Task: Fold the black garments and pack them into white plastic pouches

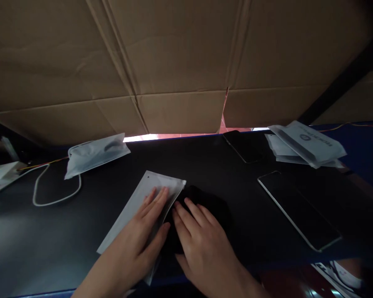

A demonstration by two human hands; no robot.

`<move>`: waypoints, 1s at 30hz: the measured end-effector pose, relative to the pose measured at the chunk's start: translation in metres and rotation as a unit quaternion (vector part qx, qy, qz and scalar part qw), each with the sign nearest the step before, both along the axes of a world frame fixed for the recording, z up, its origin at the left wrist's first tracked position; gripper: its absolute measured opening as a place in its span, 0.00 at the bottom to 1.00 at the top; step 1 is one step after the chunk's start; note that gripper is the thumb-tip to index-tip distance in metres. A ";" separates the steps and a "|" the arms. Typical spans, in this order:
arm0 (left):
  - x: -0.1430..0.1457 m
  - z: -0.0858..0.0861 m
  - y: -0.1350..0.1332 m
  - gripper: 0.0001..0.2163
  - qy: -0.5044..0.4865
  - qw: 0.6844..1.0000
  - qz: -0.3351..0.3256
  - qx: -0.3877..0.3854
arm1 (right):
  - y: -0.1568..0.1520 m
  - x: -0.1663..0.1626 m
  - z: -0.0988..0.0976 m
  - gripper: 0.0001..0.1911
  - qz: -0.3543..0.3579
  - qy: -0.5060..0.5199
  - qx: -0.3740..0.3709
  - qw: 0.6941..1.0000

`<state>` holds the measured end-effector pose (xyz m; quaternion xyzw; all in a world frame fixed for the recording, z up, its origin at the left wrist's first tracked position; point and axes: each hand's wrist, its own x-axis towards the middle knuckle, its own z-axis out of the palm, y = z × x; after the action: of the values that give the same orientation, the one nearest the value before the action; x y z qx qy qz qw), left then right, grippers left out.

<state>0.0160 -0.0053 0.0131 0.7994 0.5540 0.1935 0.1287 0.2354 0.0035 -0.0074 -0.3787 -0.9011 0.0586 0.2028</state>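
My left hand (143, 236) lies palm down on a white pouch (133, 207), its fingers straight and close together, the thumb angled away toward two o'clock. My right hand (202, 244) rests beside it on a black item (219, 205), fingers outstretched and nearly side by side, thumb apart from them; neither hand is curled round anything.

The pouch lies flat on the tabletop (56, 244) just in front of me, slanting, with its long axis running from seven o'clock up to one o'clock. Its far end points to one; a small hole sits at that end's left corner and a pale slider at the right one.

My left hand and wrist cover much of the pouch's middle and near end, so I can't follow its whole outline. The black item is harder: dark against dark, half under my right hand, its edges melt away and I can't say which way it points. Both my forearms are cut off at six o'clock.

From my hands, another pouch (96, 156) lies at ten o'clock against a white cable (57, 202), printed pouches (307, 142) at two, and a flat dark panel (298, 211) with a pale edge at three.
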 end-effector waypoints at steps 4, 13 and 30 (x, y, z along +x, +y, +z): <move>-0.005 -0.007 -0.008 0.27 0.059 0.996 0.040 0.045 | -0.004 -0.008 0.000 0.36 -0.042 0.008 0.002 0.999; 0.013 0.016 -0.016 0.22 -0.082 0.994 0.062 0.029 | 0.000 -0.001 0.011 0.17 0.174 -0.011 0.085 0.981; 0.026 0.015 -0.032 0.22 -0.112 0.992 0.062 -0.002 | 0.011 -0.052 0.005 0.24 0.086 0.083 -0.119 0.986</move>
<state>0.0423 -0.0374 0.0276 0.7367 0.5850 0.2879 0.1796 0.1837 0.0144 -0.0026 -0.3148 -0.8970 0.2139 0.2247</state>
